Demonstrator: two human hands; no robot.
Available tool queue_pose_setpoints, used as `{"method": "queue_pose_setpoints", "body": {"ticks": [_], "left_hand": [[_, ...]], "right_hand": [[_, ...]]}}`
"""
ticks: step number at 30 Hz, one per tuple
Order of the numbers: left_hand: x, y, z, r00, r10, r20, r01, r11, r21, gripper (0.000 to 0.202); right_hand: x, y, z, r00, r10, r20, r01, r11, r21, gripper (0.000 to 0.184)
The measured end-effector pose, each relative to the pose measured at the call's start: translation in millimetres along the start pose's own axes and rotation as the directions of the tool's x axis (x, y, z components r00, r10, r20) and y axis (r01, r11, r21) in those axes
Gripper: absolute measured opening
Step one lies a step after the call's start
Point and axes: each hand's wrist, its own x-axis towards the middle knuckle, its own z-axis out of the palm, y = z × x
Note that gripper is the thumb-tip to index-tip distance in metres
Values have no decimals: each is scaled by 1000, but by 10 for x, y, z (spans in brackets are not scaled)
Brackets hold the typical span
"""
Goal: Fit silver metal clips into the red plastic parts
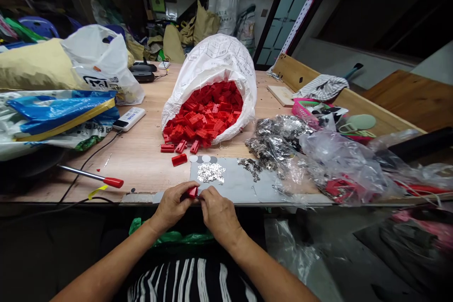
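Between the thumb and fingers of my left hand (172,205) is a small red plastic part (192,192), held at the table's front edge. My right hand (219,214) meets it from the right, fingertips pinched at the end of the part on a small dark piece too small to name. Just beyond my hands lies a pile of small shiny metal pieces (211,173) on a grey sheet (233,189). Several loose red parts (179,159) rest on the table, in front of a white woven sack (215,59) whose open mouth is full of more red parts (208,113).
Clear plastic bags of dark metal pieces (272,139) and a pink basket (306,112) crowd the right. Left are a red-tipped lever (113,182), a white power strip (129,119), a black cable and bulky bags (102,63). Green plastic (184,237) hangs below the table edge.
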Motion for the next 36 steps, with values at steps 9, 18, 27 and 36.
{"method": "queue_pose_setpoints", "body": {"ticks": [9, 18, 27, 36], "left_hand": [[24, 27, -130, 984, -48, 169, 67, 992, -109, 32], [28, -10, -124, 983, 7, 185, 8, 997, -82, 35], [19, -24, -110, 983, 41, 179, -28, 997, -76, 40], [17, -20, -70, 992, -9, 128, 24, 993, -116, 37]], "right_hand": [[31, 241, -88, 999, -48, -2, 46, 946, 321, 10], [-11, 172, -55, 998, -70, -1, 69, 974, 216, 12], [14, 91, -36, 990, -139, 34, 137, 989, 61, 20], [-24, 13, 14, 998, -54, 9, 54, 997, 61, 16]]}}
